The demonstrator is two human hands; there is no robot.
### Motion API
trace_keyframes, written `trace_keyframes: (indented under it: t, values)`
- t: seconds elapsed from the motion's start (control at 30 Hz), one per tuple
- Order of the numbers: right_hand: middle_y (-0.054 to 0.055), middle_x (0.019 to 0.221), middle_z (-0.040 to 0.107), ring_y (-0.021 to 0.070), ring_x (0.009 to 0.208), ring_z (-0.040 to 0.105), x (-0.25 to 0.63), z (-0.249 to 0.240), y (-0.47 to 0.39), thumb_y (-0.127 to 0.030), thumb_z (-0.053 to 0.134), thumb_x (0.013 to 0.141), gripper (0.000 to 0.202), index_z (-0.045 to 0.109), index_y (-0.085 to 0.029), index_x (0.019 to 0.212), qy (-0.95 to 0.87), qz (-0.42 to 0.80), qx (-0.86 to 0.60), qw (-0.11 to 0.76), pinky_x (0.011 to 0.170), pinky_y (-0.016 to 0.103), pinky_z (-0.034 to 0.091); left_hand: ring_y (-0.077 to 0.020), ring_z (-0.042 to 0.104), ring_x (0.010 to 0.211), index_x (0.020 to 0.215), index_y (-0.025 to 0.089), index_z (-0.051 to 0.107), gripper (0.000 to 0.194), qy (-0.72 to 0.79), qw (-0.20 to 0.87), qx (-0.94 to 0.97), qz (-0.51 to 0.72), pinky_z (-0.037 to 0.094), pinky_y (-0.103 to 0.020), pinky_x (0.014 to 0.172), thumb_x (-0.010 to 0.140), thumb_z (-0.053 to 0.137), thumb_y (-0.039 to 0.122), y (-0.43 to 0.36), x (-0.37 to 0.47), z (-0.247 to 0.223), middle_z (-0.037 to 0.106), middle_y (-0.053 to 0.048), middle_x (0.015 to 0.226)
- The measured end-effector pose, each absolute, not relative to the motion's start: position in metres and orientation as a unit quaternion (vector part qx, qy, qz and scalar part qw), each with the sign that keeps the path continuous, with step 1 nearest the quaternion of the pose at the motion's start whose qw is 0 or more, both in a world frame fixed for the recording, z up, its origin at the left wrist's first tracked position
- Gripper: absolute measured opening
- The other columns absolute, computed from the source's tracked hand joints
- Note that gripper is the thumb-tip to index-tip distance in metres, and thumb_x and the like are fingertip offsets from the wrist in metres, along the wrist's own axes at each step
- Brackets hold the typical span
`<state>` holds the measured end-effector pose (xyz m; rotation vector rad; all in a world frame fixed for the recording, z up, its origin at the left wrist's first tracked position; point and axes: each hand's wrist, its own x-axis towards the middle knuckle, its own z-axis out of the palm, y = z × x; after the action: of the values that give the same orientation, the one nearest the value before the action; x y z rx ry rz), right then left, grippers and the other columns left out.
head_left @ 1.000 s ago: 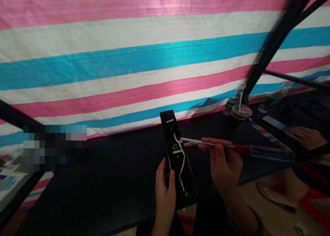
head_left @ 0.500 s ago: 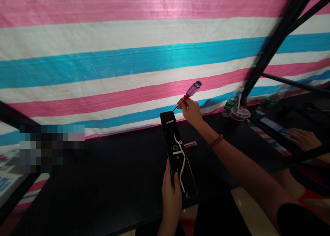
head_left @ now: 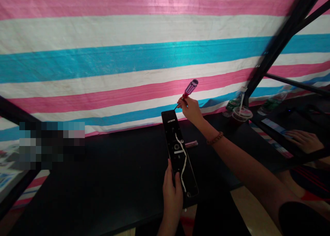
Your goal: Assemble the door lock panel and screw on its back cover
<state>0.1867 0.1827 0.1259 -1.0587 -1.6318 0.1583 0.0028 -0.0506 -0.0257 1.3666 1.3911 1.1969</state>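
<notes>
A long black panel (head_left: 179, 153) with a white wavy strip along it lies over the black table, its lower end near the front edge. My left hand (head_left: 172, 188) grips the panel's lower left side, fingers along the edge and thumb on top. With closed fingers, my right hand (head_left: 189, 107) holds a screwdriver (head_left: 190, 88) with a clear purplish handle and red collar. The screwdriver leans, its tip at the panel's far right corner. Just right of the panel rests a small pinkish object (head_left: 191, 144).
A lidded cup with a straw (head_left: 241, 114) and a bottle (head_left: 230, 105) stand at the back right. Beyond a black frame (head_left: 273, 50), another person's hand (head_left: 305, 139) rests beside a phone-like object. Striped sheeting (head_left: 129, 60) hangs behind the table (head_left: 103, 174).
The screwdriver handle has tilted slightly to the left relative to my right hand. The whole view has shifted a little; both hands keep their holds.
</notes>
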Motion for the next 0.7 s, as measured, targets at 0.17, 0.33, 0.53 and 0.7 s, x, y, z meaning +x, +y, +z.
trace_keyframes:
  t: [0.17,0.33,0.53,0.7]
  values:
    - [0.003,0.077,0.071,0.0165,0.069,0.071,0.1882,0.1294,0.1800,-0.032,0.049,0.100,0.020,0.061,-0.021,0.088,-0.695,0.061,-0.454,0.554,0.071,0.033,0.057,-0.0253,0.039,0.150,0.154,0.018,0.043,0.056,0.554,0.417,0.541,0.476,0.031,-0.043,0.124,0.101,0.047,0.036,-0.0498,0.0031,-0.0257,0.045,-0.013,0.160]
    - [0.004,0.077,0.072,0.0175,0.069,0.072,0.1869,0.1294,0.1786,-0.034,0.049,0.100,0.021,0.060,-0.022,0.087,-0.695,0.069,-0.448,0.558,0.070,0.034,0.057,-0.0253,0.040,0.149,0.153,0.018,0.044,0.055,0.552,0.417,0.539,0.481,0.031,-0.042,0.123,0.101,0.049,0.035,-0.0506,0.0033,-0.0238,0.046,-0.013,0.159]
    - [0.003,0.075,0.072,0.0174,0.069,0.072,0.1839,0.1278,0.1770,-0.038,0.048,0.100,0.024,0.060,-0.022,0.086,-0.695,0.061,-0.454,0.555,0.069,0.033,0.057,-0.0259,0.042,0.148,0.153,0.018,0.044,0.055,0.546,0.415,0.545,0.482,0.034,-0.044,0.122,0.100,0.049,0.033,-0.0503,0.0025,-0.0261,0.046,-0.014,0.159]
    - [0.003,0.074,0.072,0.0180,0.068,0.072,0.1840,0.1292,0.1748,-0.037,0.049,0.101,0.024,0.060,-0.022,0.086,-0.700,0.049,-0.454,0.549,0.069,0.033,0.056,-0.0265,0.043,0.148,0.153,0.018,0.045,0.056,0.549,0.416,0.541,0.483,0.035,-0.044,0.122,0.100,0.049,0.036,-0.0498,0.0031,-0.0264,0.048,-0.014,0.158]
